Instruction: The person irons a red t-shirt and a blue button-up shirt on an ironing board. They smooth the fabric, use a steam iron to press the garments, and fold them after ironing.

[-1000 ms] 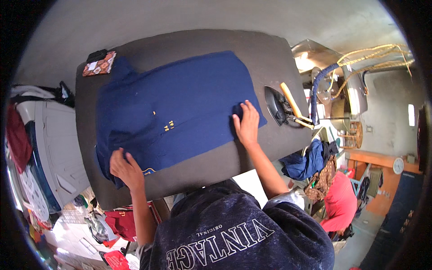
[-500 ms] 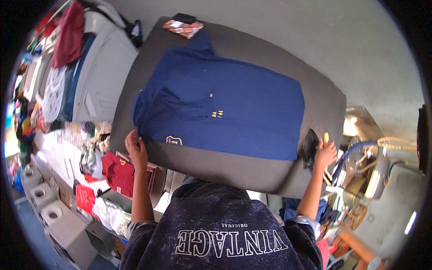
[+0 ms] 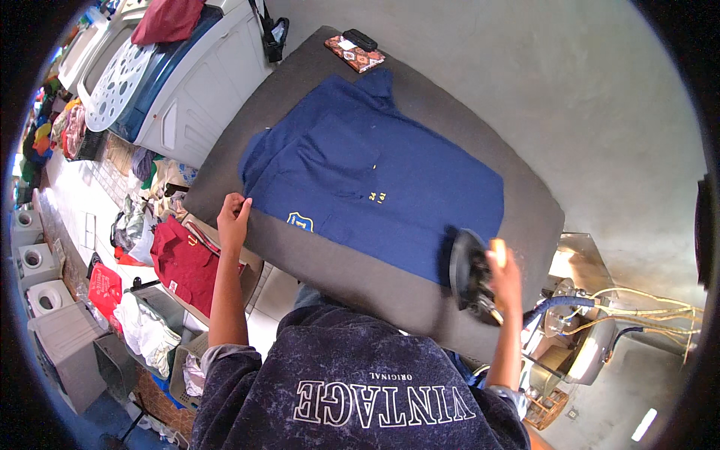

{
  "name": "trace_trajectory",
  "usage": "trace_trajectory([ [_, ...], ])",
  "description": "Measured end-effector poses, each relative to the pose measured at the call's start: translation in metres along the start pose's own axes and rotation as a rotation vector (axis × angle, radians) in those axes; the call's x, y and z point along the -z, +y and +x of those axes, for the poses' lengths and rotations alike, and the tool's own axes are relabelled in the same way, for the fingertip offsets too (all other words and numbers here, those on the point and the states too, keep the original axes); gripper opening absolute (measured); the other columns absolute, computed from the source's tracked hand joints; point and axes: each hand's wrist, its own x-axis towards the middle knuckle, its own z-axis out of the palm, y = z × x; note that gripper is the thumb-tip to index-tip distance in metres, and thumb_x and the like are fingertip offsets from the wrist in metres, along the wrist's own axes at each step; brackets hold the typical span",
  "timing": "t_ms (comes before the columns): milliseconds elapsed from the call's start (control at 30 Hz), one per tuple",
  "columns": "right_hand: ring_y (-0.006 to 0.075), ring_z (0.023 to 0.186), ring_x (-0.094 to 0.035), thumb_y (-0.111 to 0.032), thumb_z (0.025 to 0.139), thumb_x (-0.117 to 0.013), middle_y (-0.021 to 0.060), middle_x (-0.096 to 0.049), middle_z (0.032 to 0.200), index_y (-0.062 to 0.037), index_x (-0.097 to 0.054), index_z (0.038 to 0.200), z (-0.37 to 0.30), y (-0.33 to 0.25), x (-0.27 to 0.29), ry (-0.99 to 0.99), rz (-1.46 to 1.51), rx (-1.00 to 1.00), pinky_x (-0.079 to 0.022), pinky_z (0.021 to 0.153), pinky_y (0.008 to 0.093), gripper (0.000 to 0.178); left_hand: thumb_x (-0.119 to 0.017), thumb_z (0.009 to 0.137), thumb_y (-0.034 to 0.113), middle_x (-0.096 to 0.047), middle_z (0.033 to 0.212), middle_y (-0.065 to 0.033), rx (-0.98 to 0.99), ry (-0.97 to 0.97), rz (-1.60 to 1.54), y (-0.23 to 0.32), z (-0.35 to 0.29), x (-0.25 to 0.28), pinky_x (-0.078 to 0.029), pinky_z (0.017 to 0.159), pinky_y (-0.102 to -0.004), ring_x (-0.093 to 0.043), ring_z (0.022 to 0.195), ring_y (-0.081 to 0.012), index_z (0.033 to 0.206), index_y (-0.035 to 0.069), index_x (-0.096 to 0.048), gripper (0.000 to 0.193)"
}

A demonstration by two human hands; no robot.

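Observation:
A navy blue shirt with a small yellow-edged crest lies on a dark padded ironing table, its left part rumpled and a sleeve reaching to the far side. My right hand grips the handle of a black iron, which is tilted on edge over the shirt's near right corner. Motion blurs the iron, so I cannot tell whether it touches the cloth. At the shirt's near left corner, the fingers of my left hand are pinched together on the fabric's edge.
A patterned pouch with a black item on it rests at the table's far corner. Hoses and a cable run right of the table, beside metal equipment. Maroon garments lie to the left. A white machine stands at the far left.
The iron has moved left from the bare table to the shirt's near right corner. My left fingers have closed together at the shirt's edge. The whole view has turned somewhat.

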Motion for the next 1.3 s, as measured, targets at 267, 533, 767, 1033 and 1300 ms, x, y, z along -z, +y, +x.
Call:
trace_trajectory([
  [267, 0.0409, 0.080, -0.066, -0.053, 0.089, -0.057, 0.0204, -0.061, 0.099, -0.0074, -0.055, 0.110, -0.017, -0.120, -0.166, -0.130, -0.338, 0.659, -0.055, 0.066, 0.0487, 0.050, -0.066, 0.090, 0.006, -0.044, 0.066, 0.0043, -0.055, -0.071, -0.034, -0.019, 0.006, 0.009, -0.035, 0.056, -0.0209, -0.041, 0.061, -0.0035, 0.083, 0.003, -0.051, 0.017],
  [533, 0.0416, 0.070, -0.066, -0.049, 0.091, -0.055, 0.0241, -0.061, 0.094, -0.0070, -0.047, 0.111, -0.013, -0.104, -0.172, -0.035, -0.305, 0.508, -0.056, 0.056, 0.0475, 0.047, -0.066, 0.092, 0.012, -0.047, 0.075, 0.0020, -0.097, -0.149, -0.034, -0.048, 0.013, 0.011, -0.040, 0.066, -0.0221, -0.044, 0.070, -0.0061, 0.082, 0.003, -0.051, 0.020],
  [767, 0.0409, 0.070, -0.066, -0.053, 0.091, -0.055, 0.0219, -0.065, 0.077, -0.0049, -0.047, 0.101, -0.008, 0.046, -0.093, 0.331, -0.360, -0.027, -0.052, 0.057, 0.0502, 0.049, -0.064, 0.094, 0.016, -0.044, 0.073, 0.0020, -0.131, -0.164, -0.005, -0.057, 0.016, 0.007, -0.038, 0.063, -0.0237, -0.042, 0.068, -0.0079, 0.082, 0.004, -0.049, 0.023],
  [1033, 0.0449, 0.083, -0.066, -0.058, 0.091, -0.051, 0.0257, -0.067, 0.085, -0.0052, -0.047, 0.111, 0.033, 0.121, -0.037, 0.430, -0.351, -0.346, -0.051, 0.069, 0.0529, 0.057, -0.064, 0.094, 0.015, -0.050, 0.078, -0.0003, -0.104, -0.034, 0.080, -0.045, 0.014, -0.001, -0.041, 0.065, -0.0245, -0.046, 0.070, -0.0099, 0.092, 0.004, -0.051, 0.017],
  [1300, 0.0374, 0.116, -0.049, -0.009, 0.081, -0.068, 0.0211, -0.053, 0.123, -0.0017, -0.046, 0.130, 0.069, 0.074, -0.048, 0.666, -0.362, 0.158, -0.040, 0.097, 0.0441, 0.054, -0.063, 0.084, 0.004, -0.061, 0.096, -0.0152, -0.500, 0.218, 0.793, 0.034, 0.004, -0.006, -0.046, 0.085, -0.0370, -0.059, 0.091, -0.0286, 0.118, 0.002, -0.052, 0.036],
])
